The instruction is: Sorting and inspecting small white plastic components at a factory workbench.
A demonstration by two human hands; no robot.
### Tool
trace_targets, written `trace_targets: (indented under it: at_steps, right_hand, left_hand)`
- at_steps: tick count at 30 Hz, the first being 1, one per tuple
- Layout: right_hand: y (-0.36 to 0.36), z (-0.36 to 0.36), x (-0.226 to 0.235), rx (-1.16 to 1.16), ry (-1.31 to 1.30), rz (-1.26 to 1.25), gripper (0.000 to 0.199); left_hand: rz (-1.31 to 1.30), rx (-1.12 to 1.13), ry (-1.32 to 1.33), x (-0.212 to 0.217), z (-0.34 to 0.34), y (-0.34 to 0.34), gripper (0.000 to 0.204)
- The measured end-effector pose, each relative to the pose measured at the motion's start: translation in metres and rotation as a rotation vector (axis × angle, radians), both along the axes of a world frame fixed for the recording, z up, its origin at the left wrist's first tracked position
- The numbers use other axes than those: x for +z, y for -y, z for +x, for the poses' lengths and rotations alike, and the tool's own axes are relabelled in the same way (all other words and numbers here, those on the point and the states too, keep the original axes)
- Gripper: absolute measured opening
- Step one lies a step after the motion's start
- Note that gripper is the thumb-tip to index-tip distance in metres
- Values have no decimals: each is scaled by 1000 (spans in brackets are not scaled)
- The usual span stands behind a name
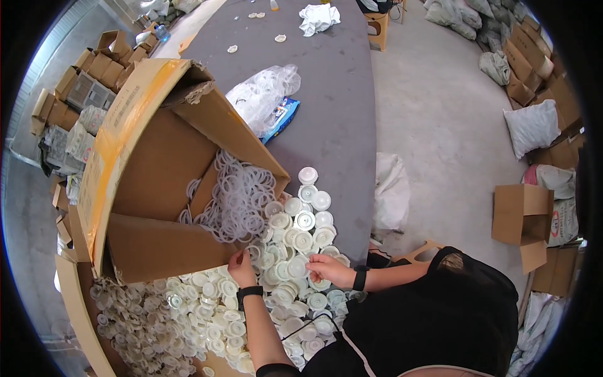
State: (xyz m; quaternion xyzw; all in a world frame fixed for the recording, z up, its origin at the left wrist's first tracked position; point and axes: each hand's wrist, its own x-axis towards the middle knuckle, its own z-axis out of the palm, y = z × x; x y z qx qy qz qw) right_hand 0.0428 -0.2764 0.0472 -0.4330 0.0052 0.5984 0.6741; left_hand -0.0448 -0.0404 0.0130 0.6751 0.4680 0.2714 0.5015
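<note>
My left hand (240,266) rests at the front edge of the tipped cardboard box (157,163), fingertips pinched on a small clear ring by the box flap. My right hand (326,269) lies on the heap of white round plastic caps (295,239), fingers curled around one cap. Both wrists wear black bands. A tangle of clear rubber rings (242,198) spills from the box mouth onto the caps, just beyond both hands.
The long grey table (339,113) carries a clear plastic bag (264,94), a blue packet (281,118) and a white cloth (317,17). More caps pile at the lower left (144,320). Cardboard boxes (521,213) and sacks (532,125) stand on the floor at right.
</note>
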Motion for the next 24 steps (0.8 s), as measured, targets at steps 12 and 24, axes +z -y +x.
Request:
trace_targets:
  at_steps: [12,24]
  right_hand:
    - [4,-29,31,-24,-135,96,11]
    - [29,-54,58,74,-195,282,9]
  left_hand:
    - [-684,-42,467,104,-52,129,11]
    - [-748,98,656,98,-88,179,7]
